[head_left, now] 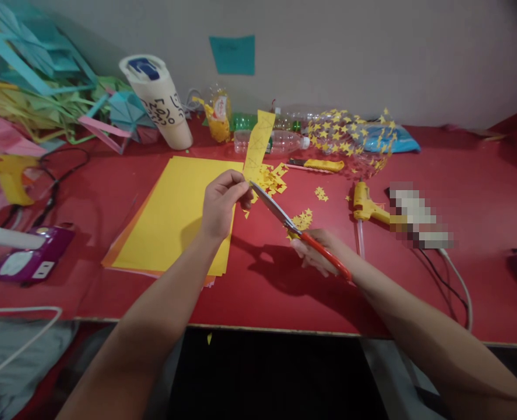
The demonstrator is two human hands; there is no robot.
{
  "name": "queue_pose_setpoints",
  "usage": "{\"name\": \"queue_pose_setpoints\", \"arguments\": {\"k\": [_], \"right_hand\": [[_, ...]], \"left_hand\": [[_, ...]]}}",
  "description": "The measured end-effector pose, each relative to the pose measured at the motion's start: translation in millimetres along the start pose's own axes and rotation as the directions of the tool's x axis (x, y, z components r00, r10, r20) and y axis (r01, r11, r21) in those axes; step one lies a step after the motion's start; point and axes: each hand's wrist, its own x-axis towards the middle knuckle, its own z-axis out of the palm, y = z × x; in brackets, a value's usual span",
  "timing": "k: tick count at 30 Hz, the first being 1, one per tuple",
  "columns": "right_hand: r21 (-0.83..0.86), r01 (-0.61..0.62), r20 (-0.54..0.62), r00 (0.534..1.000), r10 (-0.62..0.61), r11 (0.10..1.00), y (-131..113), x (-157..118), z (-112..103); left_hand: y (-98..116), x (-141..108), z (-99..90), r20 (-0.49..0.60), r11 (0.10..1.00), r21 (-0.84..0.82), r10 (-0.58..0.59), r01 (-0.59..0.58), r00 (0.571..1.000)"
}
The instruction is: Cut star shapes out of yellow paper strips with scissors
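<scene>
My left hand [226,201] pinches the lower end of a yellow paper strip [259,143], which stands upright with star outlines drawn on it. My right hand [322,251] holds red-handled scissors [287,220], their blade tips meeting the strip close to my left fingertips. Behind the hands lie yellow paper scraps [275,179] with star-shaped holes. A pile of small cut yellow stars [302,220] sits just beyond my right hand, and a smaller group of stars [322,193] is farther back. Yellow sheets [171,216] lie under and left of my left hand, over orange ones.
A yellow glue gun [363,201] and a blurred-out device [419,216] are at the right. Behind are a cutter [322,165], a plastic bottle [280,142] and a white tumbler [164,108]. Folded paper shapes [35,76] and a purple power strip [33,254] occupy the left.
</scene>
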Motion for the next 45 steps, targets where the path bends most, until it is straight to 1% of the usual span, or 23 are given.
{"name": "queue_pose_setpoints", "arguments": {"k": [9,13,20,27,33,41,45], "right_hand": [[-0.001,0.016,0.036,0.999,-0.016,1.0,0.3,0.7,-3.2],[-0.039,0.032,0.04,0.999,-0.031,0.999,0.9,1.5,-6.0],[-0.03,0.054,0.039,0.998,-0.053,0.998,1.5,1.3,-5.5],[0.009,0.146,0.05,0.988,-0.147,0.989,0.0,-4.9,-3.3],[-0.012,0.13,0.044,0.991,-0.13,0.991,4.5,-2.8,-2.8],[-0.019,0.109,0.035,0.993,-0.109,0.994,1.7,-2.7,-2.4],[-0.013,0.099,0.043,0.994,-0.099,0.995,1.1,-2.7,-2.2]], "left_hand": [[-0.9,0.2,-1.7,-0.007,0.999,-0.032,-0.001,0.001,1.0],[-0.7,0.9,-2.9,-0.013,1.0,-0.016,0.0,0.0,1.0],[1.5,0.4,-1.7,-0.016,1.0,0.001,-0.009,0.009,1.0],[2.5,-1.7,1.2,0.002,1.0,-0.027,-0.009,0.009,1.0],[-0.1,-3.9,2.5,0.036,1.0,0.003,-0.006,0.006,0.999],[-4.8,-5.4,1.0,0.038,0.997,0.07,0.032,-0.035,0.999],[-5.9,-5.7,0.8,0.041,0.997,0.067,0.032,-0.034,0.999]]}}
